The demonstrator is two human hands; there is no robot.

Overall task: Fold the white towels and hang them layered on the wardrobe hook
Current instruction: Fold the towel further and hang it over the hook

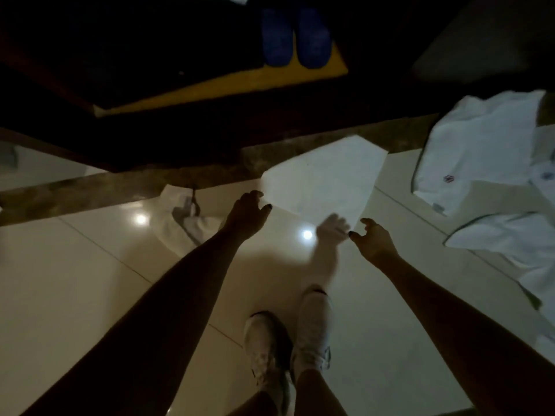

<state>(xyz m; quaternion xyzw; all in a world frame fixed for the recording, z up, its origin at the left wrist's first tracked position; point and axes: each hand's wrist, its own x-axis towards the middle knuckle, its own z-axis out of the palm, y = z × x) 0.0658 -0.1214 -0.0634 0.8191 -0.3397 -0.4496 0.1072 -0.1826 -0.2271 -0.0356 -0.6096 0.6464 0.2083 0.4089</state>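
A white towel (324, 181) lies spread on the glossy tiled floor, its far side over a dark marble strip. My left hand (247, 210) is at the towel's near left corner, thumb and curled fingers pinching its edge. My right hand (372, 235) hovers at the near right corner, fingers loosely curled and apart, with nothing plainly between them; that corner (333, 226) is blurred. More white towels (477, 151) lie crumpled on the floor to the right. No hook is visible.
A small white cloth (183, 226) with a dark strap lies left of my left arm. Blue slippers (295, 37) sit on a yellow shelf of the dark wardrobe ahead. My white shoes (285, 340) stand on the tiles below my hands.
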